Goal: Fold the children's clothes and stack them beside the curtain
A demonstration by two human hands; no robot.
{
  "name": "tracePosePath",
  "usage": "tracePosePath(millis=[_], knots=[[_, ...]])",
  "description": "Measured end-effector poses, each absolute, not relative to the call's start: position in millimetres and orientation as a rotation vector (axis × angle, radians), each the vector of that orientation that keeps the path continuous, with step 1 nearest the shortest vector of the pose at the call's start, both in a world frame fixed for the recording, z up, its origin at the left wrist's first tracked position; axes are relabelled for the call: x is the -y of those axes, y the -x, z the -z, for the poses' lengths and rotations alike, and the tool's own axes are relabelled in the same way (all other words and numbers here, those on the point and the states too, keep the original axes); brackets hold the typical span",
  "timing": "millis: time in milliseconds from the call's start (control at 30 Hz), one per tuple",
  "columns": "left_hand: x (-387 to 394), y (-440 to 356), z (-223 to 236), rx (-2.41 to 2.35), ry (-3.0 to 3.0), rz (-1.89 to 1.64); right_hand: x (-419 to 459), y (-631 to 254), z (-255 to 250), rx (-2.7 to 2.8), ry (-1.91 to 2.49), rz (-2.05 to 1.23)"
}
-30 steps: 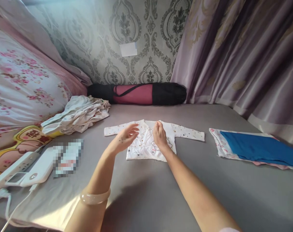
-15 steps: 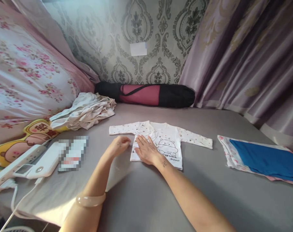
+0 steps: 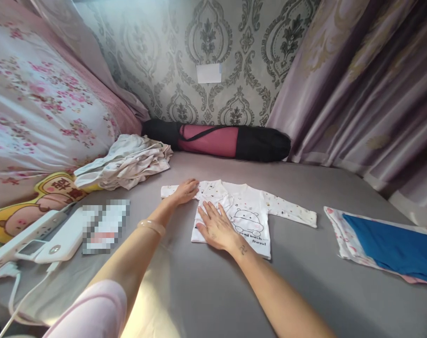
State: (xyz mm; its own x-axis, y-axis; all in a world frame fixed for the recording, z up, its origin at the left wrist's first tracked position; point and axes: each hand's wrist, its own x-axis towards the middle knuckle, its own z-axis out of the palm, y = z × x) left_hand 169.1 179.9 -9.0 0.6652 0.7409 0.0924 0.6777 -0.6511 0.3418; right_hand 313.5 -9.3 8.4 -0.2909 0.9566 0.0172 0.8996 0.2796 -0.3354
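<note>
A small white baby shirt (image 3: 248, 202) lies spread on the grey bed sheet, its long sleeves stretched out to both sides. A cartoon animal and lettering are printed on its front, and small motifs dot the sleeves. My right hand (image 3: 217, 227) rests flat on the left part of the shirt's front, fingers spread. At the left sleeve, close to the shoulder, my left hand (image 3: 186, 191) has its fingers bent and together on the fabric. Its fingertips are partly hidden, and the sleeve's cuff shows beyond the hand.
Folded cloths with a blue one (image 3: 392, 244) on top lie at right. At left are crumpled clothes (image 3: 129, 159), a yellow cartoon cushion (image 3: 26, 211), a white power bank (image 3: 64, 239), a power strip (image 3: 26, 241) and a blurred-out packet (image 3: 108, 225). A black-and-maroon long bag (image 3: 213, 141) lies along the wall.
My right hand came down from above the shirt and flattened on its front. My left hand moved from beside the shirt's left edge forward onto the left sleeve. The view shifted slightly.
</note>
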Motion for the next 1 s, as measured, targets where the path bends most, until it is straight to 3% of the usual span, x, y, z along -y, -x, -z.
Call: tracePosePath(millis=[400,567,700,900,1000], knots=[[-166,-169,17,-1.307,-2.704,-0.21,25,-297,-17,2.311,1.718,-0.414],[-162,-165,12,-1.232,-2.698,-0.41,26,-304,-34,2.376,1.618,-0.498],[-154,-157,7,-1.146,-2.686,-0.662,23,-329,-60,2.34,1.654,-0.413],[-146,-157,-5,-1.097,-2.563,-0.518,17,-397,-84,2.09,2.027,-0.666],[-146,-168,-18,-1.178,-2.575,-0.457,23,-451,-85,1.862,2.187,-0.62]])
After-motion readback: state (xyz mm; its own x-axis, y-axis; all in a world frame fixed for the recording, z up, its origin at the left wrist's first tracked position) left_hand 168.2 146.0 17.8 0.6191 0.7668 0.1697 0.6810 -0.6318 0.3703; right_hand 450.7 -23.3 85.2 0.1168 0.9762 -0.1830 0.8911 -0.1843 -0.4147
